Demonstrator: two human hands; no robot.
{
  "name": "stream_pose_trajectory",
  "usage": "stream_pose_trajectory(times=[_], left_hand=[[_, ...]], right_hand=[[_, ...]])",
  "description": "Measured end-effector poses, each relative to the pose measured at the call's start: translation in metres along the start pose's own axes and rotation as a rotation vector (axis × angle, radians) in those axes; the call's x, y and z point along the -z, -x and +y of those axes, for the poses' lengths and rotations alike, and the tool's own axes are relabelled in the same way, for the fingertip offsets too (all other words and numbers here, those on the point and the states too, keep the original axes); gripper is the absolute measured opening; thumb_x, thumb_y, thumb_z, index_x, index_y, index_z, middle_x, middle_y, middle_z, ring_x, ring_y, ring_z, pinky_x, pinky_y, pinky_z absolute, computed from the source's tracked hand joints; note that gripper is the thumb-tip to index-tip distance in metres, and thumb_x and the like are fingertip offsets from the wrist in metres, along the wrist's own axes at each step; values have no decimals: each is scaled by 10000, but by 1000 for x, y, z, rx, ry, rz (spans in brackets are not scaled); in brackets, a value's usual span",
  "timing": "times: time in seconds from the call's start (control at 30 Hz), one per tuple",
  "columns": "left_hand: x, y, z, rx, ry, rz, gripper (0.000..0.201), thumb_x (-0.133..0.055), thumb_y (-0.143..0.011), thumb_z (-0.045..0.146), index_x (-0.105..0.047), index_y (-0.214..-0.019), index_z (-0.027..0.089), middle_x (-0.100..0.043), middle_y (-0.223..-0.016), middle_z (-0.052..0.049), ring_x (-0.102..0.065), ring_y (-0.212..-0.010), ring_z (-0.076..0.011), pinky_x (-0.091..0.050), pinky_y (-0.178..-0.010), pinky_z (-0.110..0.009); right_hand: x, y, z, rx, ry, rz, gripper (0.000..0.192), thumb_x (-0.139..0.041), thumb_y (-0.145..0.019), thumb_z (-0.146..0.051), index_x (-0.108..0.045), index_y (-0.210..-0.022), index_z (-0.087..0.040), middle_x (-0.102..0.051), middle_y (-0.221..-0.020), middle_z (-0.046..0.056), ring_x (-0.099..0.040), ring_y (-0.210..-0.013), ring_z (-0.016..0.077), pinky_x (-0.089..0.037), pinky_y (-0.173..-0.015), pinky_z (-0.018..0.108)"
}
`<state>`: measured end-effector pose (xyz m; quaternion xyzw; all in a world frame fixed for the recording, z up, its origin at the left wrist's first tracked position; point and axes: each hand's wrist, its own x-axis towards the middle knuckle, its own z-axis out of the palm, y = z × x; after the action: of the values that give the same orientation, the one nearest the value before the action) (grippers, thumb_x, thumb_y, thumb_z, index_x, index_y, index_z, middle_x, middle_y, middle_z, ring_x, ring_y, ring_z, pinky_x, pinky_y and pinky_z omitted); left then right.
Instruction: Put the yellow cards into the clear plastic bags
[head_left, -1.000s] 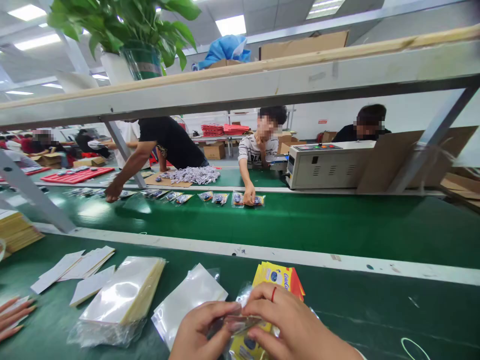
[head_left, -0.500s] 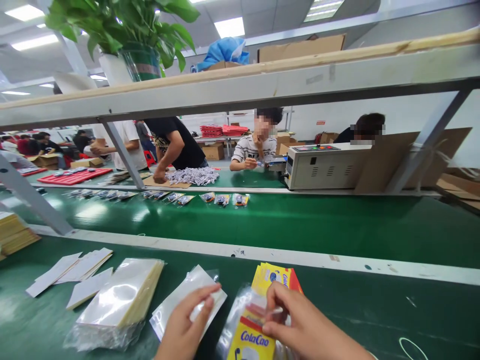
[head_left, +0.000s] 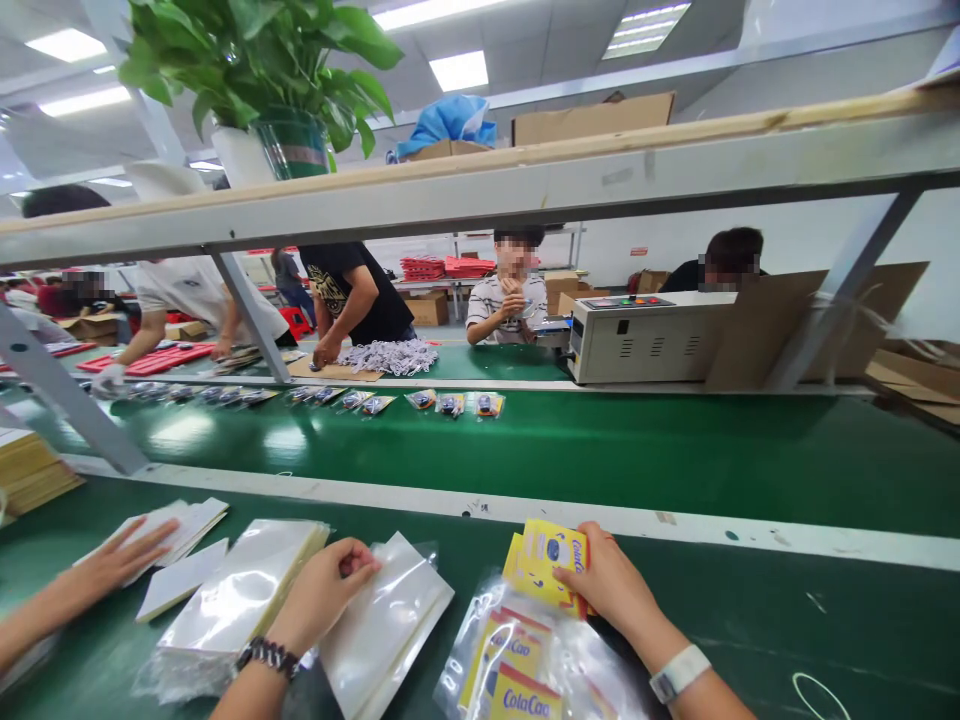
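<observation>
Yellow printed cards (head_left: 546, 566): a fanned stack on the green counter (head_left: 750, 620), just behind a clear plastic bag of ColaCao-marked yellow cards (head_left: 517, 665).
Right hand (head_left: 611, 585): grip closed on the right edge of the fanned yellow stack, thumb on top.
Left hand (head_left: 324, 590): fingers curled, knuckles on a glossy stack of clear plastic sleeves (head_left: 386, 625); whether it pinches a sleeve cannot be told.
Left of that: a thicker wrapped pile of clear sleeves (head_left: 244, 590), then loose white paper cards (head_left: 180, 540).
Another person's hand (head_left: 112, 560): flat on the white cards, reaching in from the left edge.
Beyond: a green conveyor belt (head_left: 600, 450) carrying a row of small packets (head_left: 450, 403); an overhead shelf beam (head_left: 480, 185) crosses the view.
</observation>
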<state>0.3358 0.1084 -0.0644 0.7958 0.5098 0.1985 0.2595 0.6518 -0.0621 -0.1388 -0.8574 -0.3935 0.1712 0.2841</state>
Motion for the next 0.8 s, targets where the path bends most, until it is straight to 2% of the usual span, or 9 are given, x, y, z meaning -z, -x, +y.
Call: stream_pose_trajectory(times=[0.1,0.17,0.27,0.33,0.4,0.53,0.63,0.73,0.8], left_hand=[[5,5,-1,-32,108,-31,278,-602,-694,483,-727,-634,242,-778,-786,-49,-710,-821,-277,-546,-745,-345],[5,8,-3,-40,181,-47,346,-601,-699,530,-788,-782,251,-794,-993,-59,-697,-987,-297,-526,-899,-374],[2,11,-6,-34,275,-70,496,-567,-728,612,-791,-971,242,-736,-1193,-61,-631,-1161,-311,-459,-1027,-420],[0,13,-8,-28,326,-83,553,-548,-738,653,-784,-1005,231,-723,-1209,-70,-622,-1179,-315,-456,-1034,-443],[-2,15,-10,-20,362,-85,562,-567,-728,665,-788,-992,220,-748,-1154,-83,-661,-1122,-316,-487,-1005,-447],[-3,19,-14,2,365,-37,519,-616,-725,626,-797,-933,186,-804,-988,-101,-737,-957,-304,-569,-900,-417],[-3,19,-14,-18,308,0,487,-555,-794,584,-786,-939,180,-812,-945,-91,-752,-891,-283,-603,-824,-382],[-5,18,-12,-65,180,40,433,-496,-834,514,-776,-967,212,-784,-1059,-86,-720,-981,-290,-557,-911,-400],[-9,16,-13,-76,71,96,468,-459,-839,444,-736,-1089,162,-733,-1169,-146,-654,-1102,-345,-465,-1011,-492]], right_hand=[[3,-8,14,-52,-111,26,494,-659,-718,-196,-476,-1175,-167,-670,-1024,117,-671,-960,269,-476,-822,338],[2,-13,23,-98,-197,36,511,-649,-728,-177,-445,-1196,-154,-684,-1020,130,-680,-959,270,-491,-821,342],[-2,-17,34,-149,-367,-12,351,-635,-736,-168,-489,-1054,-183,-716,-935,102,-718,-844,244,-538,-709,308],[-4,-17,40,-163,-499,-76,246,-620,-741,-179,-501,-955,-201,-727,-840,69,-733,-758,222,-552,-623,279],[-4,-14,44,-169,-620,-135,222,-626,-733,-203,-509,-920,-197,-728,-798,66,-739,-735,219,-564,-608,278],[3,-7,49,-174,-795,-218,334,-733,-622,-251,-579,-906,-166,-737,-857,97,-742,-799,243,-587,-699,316],[7,-3,49,-173,-874,-227,377,-755,-601,-329,-600,-903,-166,-744,-813,90,-742,-796,256,-584,-736,349],[11,-2,46,-172,-897,-211,339,-767,-593,-364,-603,-825,-180,-742,-719,76,-741,-737,270,-581,-710,370],[15,-1,41,-165,-896,-199,328,-790,-567,-365,-610,-775,-188,-738,-685,66,-739,-719,276,-582,-704,375]])
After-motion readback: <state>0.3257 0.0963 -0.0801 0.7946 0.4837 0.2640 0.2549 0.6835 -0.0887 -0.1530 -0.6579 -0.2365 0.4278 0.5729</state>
